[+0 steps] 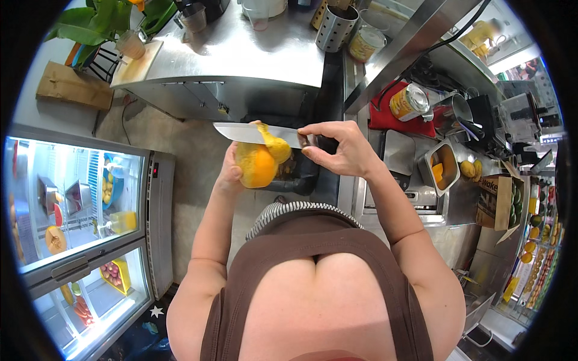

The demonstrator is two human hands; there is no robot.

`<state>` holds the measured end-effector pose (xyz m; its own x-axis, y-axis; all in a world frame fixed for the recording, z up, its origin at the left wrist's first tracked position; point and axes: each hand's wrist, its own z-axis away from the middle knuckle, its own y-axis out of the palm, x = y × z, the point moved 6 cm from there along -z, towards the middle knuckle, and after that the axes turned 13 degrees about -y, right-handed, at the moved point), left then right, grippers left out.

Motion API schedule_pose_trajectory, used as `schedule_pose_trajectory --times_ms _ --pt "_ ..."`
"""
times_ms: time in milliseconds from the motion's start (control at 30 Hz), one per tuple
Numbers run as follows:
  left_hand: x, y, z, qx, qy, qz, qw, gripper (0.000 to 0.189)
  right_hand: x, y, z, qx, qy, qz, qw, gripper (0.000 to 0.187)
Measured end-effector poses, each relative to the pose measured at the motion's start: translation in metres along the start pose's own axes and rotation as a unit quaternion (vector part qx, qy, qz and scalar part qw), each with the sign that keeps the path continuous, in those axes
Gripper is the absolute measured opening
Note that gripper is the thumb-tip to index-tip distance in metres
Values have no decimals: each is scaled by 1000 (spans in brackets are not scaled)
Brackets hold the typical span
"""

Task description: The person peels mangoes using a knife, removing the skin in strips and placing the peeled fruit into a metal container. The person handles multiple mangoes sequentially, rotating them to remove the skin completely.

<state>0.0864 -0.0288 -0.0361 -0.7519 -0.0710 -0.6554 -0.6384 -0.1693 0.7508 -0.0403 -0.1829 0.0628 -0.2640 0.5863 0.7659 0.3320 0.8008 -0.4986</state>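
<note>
My left hand [232,171] holds a partly peeled yellow-orange fruit [256,168], its fingers around the left side. The fruit's lower front shows bare orange flesh, and a loose strip of peel [276,146] hangs over its upper right. A wide-bladed kitchen knife [239,132] lies level across the top of the fruit, its tip pointing left. My right hand [341,146] grips the knife at its right end between thumb and fingers; the handle is mostly hidden. Below the fruit stands a black-lined bin [300,173] with scraps inside.
A steel table [235,54] stands ahead. On the right counter are a kitchen scale [398,155], a steel container [445,173] with orange pieces, a food can [408,103] on a red cloth [377,115] and a cardboard box [490,203]. A glass-door refrigerator [146,198] is at left.
</note>
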Motion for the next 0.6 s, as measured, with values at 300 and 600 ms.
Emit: schedule_pose_trajectory --times_ms 300,600 --pt "17 -10 9 11 -20 20 1000 104 -19 12 -9 -8 -60 110 992 35" --pt "13 -27 1 -14 -41 -21 999 101 -33 42 -10 14 -81 357 930 44"
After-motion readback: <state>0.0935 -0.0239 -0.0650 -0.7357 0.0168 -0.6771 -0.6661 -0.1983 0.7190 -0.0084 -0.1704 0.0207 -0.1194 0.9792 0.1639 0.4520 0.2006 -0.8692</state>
